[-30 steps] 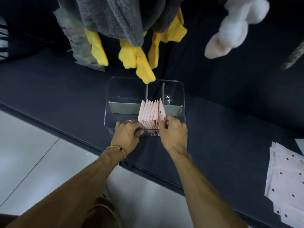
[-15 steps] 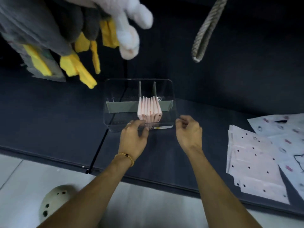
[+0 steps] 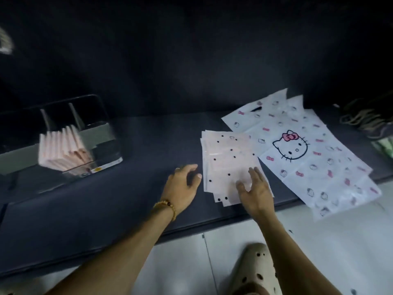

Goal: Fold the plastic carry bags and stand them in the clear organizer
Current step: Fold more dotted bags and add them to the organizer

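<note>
A stack of flat pink carry bags with black dots [image 3: 227, 158] lies on the dark platform [image 3: 148, 145] right of centre. My right hand [image 3: 254, 189] rests on the stack's near right corner with fingers spread. My left hand [image 3: 182, 186] hovers just left of the stack, fingers loosely curved, holding nothing. The clear organizer [image 3: 70, 135] stands at the left, blurred, with several folded pink bags [image 3: 61, 150] upright in its middle compartment.
Larger white cat-print bags [image 3: 308, 150] lie spread to the right, partly over the platform's edge. A coil of rope [image 3: 361, 118] sits at the far right. White floor tiles and a beige clog [image 3: 257, 271] lie below the platform's front edge.
Both hands left the organizer and moved right to the stack of flat pink bags. My view swung right, so the organizer now sits at the left.
</note>
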Demonstrator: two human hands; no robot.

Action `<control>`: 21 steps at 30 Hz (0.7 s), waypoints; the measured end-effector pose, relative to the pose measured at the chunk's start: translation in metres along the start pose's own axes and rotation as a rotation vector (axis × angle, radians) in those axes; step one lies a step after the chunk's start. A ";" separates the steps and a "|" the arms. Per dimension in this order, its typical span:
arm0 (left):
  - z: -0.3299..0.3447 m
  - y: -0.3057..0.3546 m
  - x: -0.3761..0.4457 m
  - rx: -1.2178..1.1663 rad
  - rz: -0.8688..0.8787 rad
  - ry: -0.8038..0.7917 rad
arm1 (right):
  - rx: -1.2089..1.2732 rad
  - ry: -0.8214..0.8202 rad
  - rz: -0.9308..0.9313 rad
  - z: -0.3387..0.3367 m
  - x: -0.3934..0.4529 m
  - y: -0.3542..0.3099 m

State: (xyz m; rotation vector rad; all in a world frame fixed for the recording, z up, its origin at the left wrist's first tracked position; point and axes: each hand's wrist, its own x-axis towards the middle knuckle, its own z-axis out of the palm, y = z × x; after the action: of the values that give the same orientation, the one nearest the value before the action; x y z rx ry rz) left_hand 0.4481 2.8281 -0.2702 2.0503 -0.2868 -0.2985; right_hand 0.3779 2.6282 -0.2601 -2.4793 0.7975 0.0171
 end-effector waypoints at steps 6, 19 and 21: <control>0.041 -0.003 0.036 0.603 0.301 -0.331 | -0.195 -0.071 -0.180 0.000 0.018 0.020; 0.023 0.022 0.014 0.662 0.634 -0.069 | -0.094 0.041 -0.559 -0.007 0.005 -0.015; -0.007 0.015 0.000 0.688 0.581 -0.013 | -0.054 0.001 -0.613 0.005 -0.007 -0.038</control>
State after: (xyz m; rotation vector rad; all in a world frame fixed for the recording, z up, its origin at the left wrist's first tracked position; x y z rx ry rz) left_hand 0.4497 2.8271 -0.2540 2.5010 -1.0855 0.1776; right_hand 0.3941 2.6604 -0.2451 -2.6704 0.0116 -0.1836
